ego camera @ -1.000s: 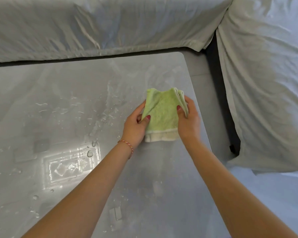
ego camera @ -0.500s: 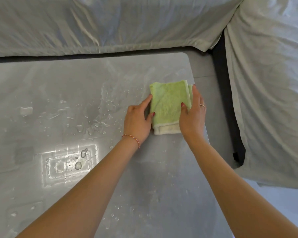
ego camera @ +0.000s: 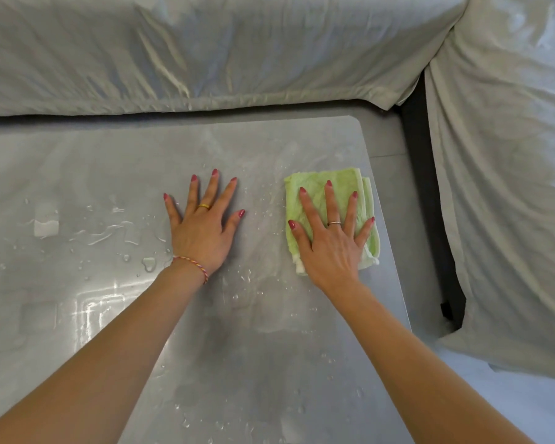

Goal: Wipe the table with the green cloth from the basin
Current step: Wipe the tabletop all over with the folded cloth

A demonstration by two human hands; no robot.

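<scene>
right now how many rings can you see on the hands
2: a gold ring on the left hand, flat on the table, and a thinner ring on the right hand, pressing the green cloth. None looks hidden.

Both my arms are bare, no sleeves showing anywhere up to the edge of the view. On my left hand (ego camera: 202, 230) I wear a plain gold ring (ego camera: 203, 206) on the ring finger, and a thin braided bracelet (ego camera: 191, 265) in red, yellow and pink threads sits round the wrist. My right hand (ego camera: 330, 238) carries a slim ring (ego camera: 334, 223), rose-gold in tone with a paler band, also on the ring finger. The nails on all my fingers (ego camera: 215, 187) are painted a deep pinkish red, fairly long and rounded at the tips
</scene>
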